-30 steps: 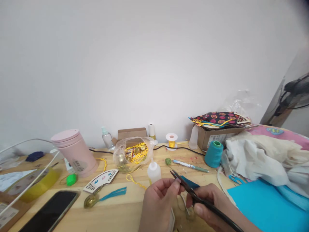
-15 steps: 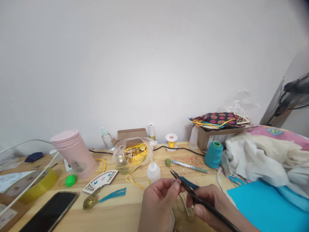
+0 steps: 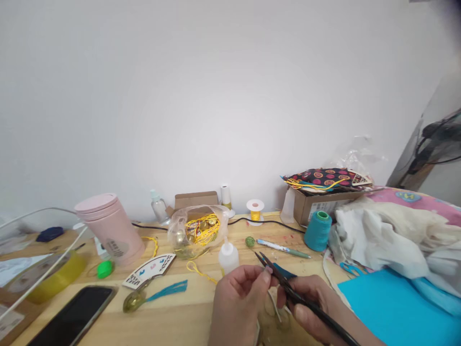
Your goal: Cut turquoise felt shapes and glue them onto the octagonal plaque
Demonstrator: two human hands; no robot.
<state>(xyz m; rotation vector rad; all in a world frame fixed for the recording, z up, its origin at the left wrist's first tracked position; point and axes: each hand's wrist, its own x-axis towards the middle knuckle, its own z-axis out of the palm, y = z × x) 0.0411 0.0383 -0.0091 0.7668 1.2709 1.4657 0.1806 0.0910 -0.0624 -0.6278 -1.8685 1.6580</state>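
Note:
My left hand (image 3: 239,300) is closed in a pinch at the lower middle, around something small and pale that its fingers mostly hide. Close on its right, my right hand (image 3: 317,305) grips a long, dark, two-pointed tool (image 3: 300,298), whose tips point up and left, slightly apart, just past my left fingertips. Behind the tool lies a dark blue item (image 3: 284,271), partly covered. A white squeeze bottle (image 3: 228,257) stands just beyond my left hand. Part of a pale-edged piece shows beneath my left wrist.
On the left are a phone (image 3: 75,315), a pink tumbler (image 3: 111,230), a fan-shaped card (image 3: 149,271) and yellow tape (image 3: 65,276). A teal thread cone (image 3: 318,231), blue sheet (image 3: 392,307), white cloth (image 3: 382,235) and cardboard box (image 3: 317,204) sit on the right.
The two tips of the dark tool are a little further apart. Both hands stay in nearly the same place.

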